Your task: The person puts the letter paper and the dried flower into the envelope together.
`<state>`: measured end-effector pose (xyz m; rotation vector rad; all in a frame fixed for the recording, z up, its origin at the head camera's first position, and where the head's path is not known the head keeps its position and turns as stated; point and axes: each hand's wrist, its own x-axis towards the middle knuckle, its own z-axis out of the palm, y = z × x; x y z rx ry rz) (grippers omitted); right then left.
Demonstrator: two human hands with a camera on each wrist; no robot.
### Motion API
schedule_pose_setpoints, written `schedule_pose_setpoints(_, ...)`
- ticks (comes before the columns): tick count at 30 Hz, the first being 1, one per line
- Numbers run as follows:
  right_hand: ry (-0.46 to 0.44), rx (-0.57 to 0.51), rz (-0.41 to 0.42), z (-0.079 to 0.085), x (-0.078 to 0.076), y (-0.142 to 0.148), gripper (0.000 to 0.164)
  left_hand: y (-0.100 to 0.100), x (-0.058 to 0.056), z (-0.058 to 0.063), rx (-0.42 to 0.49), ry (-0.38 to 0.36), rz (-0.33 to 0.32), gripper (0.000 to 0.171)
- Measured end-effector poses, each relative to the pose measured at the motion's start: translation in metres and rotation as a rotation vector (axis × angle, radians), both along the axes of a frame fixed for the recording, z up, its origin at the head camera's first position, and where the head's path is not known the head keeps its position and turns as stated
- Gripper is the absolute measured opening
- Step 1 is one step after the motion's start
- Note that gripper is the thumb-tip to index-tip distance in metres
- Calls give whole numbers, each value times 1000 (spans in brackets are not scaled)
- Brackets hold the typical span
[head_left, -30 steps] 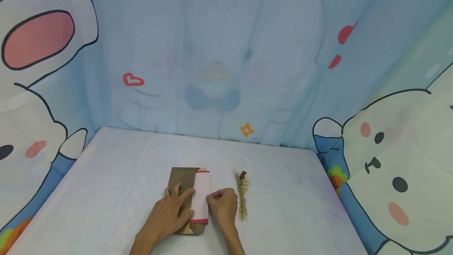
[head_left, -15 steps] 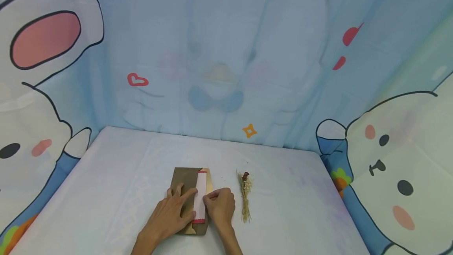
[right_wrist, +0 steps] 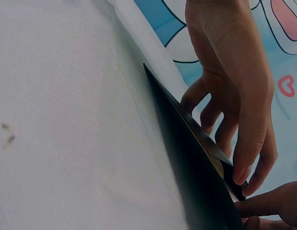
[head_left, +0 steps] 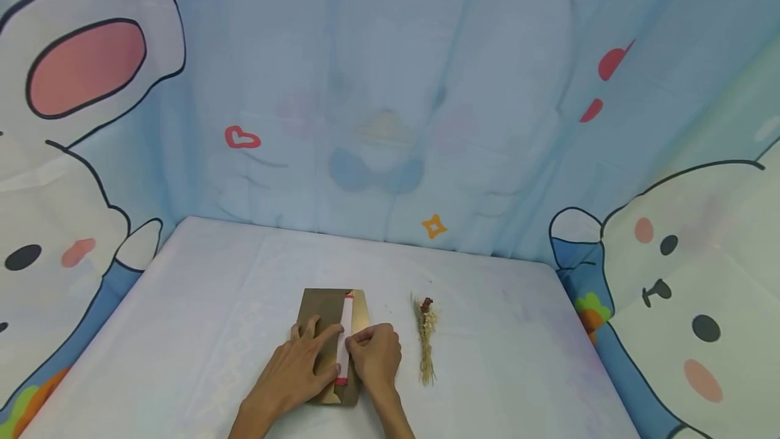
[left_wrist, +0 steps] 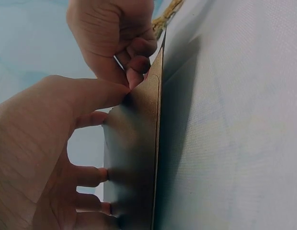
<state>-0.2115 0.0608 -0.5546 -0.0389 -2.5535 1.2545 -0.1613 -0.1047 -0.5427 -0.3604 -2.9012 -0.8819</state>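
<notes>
Since the earlier head frames, the right hand [head_left: 376, 358] has crept a little left over the folded brown card [head_left: 321, 305], and the pale strip [head_left: 344, 351] under its fingers shows much narrower. More of the gold band [head_left: 361, 310] along the card's right side now lies bare, while the left hand [head_left: 294, 368] has kept its place.

Largest of all is the light blue curtain [head_left: 378, 53], which hangs behind and at both sides, printed with white cartoon animals, one at the left and one at the right. Before it stands the counter [head_left: 500, 337], spread with a white cloth. On the counter's near part, somewhat left of its middle, lies the card, brown on the left and gold along the right, with a gold patch at its near end.

The left hand rests on the card from the near left, its fingers spread and fairly straight, the thumb and forefinger tips touching the strip's left edge. From the right comes the right hand, its fingers curled in, thumb and forefinger pinching the strip's right edge.

To the right of that hand, apart from it, lies a bunch of dried flowers [head_left: 426, 344], blooms at the far end and stems toward the near edge. Slimmest is the strip itself, lengthwise on the card, red at both ends.
</notes>
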Motion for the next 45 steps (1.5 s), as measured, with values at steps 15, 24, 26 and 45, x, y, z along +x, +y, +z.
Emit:
schedule_pose_setpoints(15, -54, -9, 36, 7, 4, -3, 17, 5, -1, -4, 6, 19, -18, 62)
schedule_pose_setpoints(24, 48, -17, 50, -16, -4, 1, 15, 8, -1, -2, 4, 25, -24, 60)
schedule_pose_setpoints(26, 74, -16, 57, -24, -7, 2, 15, 8, -1, -1, 3, 26, -25, 60)
schedule_pose_setpoints(45, 14, -38, 101, 8, 1, 5, 12, 0, 2, 2, 2, -5, -12, 64)
